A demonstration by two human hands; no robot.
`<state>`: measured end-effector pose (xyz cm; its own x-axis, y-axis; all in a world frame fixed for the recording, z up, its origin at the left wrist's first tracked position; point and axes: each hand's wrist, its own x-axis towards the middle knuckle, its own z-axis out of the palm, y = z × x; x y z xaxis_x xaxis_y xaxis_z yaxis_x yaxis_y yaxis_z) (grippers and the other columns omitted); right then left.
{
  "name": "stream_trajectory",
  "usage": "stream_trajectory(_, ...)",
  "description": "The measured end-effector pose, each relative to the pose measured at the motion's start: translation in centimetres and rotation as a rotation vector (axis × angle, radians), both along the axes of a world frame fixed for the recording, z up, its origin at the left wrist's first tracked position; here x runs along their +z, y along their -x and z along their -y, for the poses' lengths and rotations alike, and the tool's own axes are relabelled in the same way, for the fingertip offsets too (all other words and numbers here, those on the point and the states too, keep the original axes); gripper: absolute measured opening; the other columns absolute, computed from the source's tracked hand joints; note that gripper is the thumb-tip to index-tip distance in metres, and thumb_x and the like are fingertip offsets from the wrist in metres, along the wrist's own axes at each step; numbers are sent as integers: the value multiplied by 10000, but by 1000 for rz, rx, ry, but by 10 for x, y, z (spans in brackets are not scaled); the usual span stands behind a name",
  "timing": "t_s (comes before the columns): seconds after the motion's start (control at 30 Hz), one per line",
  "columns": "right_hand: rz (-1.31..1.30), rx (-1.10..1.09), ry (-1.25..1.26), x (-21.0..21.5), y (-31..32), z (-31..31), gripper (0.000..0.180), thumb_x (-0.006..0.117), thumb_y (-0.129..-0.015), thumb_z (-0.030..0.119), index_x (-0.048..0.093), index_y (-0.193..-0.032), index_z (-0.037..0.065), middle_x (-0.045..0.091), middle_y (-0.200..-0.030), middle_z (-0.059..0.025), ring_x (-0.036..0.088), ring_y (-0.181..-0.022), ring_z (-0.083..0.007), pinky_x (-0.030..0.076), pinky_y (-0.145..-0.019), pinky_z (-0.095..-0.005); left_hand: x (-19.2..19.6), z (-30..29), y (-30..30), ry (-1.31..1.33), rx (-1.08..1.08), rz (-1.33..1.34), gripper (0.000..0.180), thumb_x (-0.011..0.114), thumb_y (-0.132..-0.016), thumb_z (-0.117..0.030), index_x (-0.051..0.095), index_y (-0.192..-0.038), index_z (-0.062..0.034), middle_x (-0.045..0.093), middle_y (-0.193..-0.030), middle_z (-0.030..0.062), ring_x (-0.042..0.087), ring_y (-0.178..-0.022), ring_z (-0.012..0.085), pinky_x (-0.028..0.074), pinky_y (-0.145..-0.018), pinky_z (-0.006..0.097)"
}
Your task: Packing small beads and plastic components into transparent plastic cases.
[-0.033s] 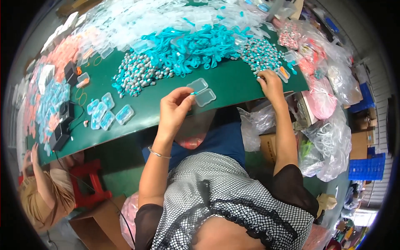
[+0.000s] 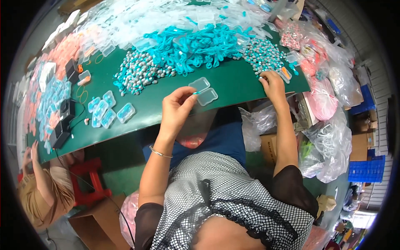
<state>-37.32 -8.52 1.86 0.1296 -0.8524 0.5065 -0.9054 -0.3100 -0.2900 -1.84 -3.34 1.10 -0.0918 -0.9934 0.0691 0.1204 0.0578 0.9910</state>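
1. My left hand point(image 2: 177, 109) sits at the near edge of the green table point(image 2: 233, 81). Thumb and forefinger are pinched on a small teal piece, its tip just at the open clear plastic case point(image 2: 203, 91).
2. The case lies flat on the green surface, both halves spread, just beyond my left fingertips. From here it looks empty.
3. My right hand point(image 2: 273, 83) is stretched out to the right, palm down, fingers loosely curled at the edge of the right-hand heap of grey-and-teal earplugs point(image 2: 261, 55). I cannot tell whether it has picked any up.
4. Done so far, as I judge: a small group of filled cases point(image 2: 109, 110) lies to my left.
5. Left to do: a lot. A second earplug heap point(image 2: 139, 71), the pile of teal cords point(image 2: 189, 46) and the bank of empty clear cases point(image 2: 137, 21) behind them all look large.
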Motion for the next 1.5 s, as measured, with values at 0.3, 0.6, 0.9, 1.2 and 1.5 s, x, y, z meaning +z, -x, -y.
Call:
stream_trajectory(0.3,383,345,-105,23,-120,-41,95,698,-839,87,678,-915,34,670,-849,-93,651,-753,-236,504,-697,-344,-4,-9,17,303,158,364,138,715,-825,-43,722,-962,-25,700,-919,135,688,-762,251,547,-714,326)
stream_trajectory(0.6,50,378,49,2,-158,-40,93,707,-837,138,691,-913,88,632,-902,-31,586,-911,-236,408,-819,-382,-5,-13,28,514,259,761,132,744,-774,-85,713,-902,-72,625,-952,97,574,-900,307,480,-781,412)
stream_trajectory(0.9,111,403,-50,-1,-154,-29,79,702,-834,162,709,-901,120,601,-895,-25,583,-907,-233,408,-807,-398,-7,-14,23,563,264,773,235,730,-789,-82,675,-1011,-31,573,-1018,141,575,-923,325,483,-798,419)
stream_trajectory(1.2,184,426,-98,8,-160,-2,86,691,-841,168,712,-910,122,644,-893,-41,611,-890,-254,428,-790,-414,0,-15,11,489,183,888,427,778,-752,-138,628,-1135,-23,557,-1072,158,563,-995,349,473,-842,441)
stream_trajectory(1.5,-83,230,81,-6,-204,41,163,746,-818,206,730,-932,92,675,-861,-79,667,-782,-271,505,-679,-405,4,-22,-7,469,126,915,430,789,-752,-180,642,-1137,-56,558,-1035,119,562,-963,320,472,-812,425)
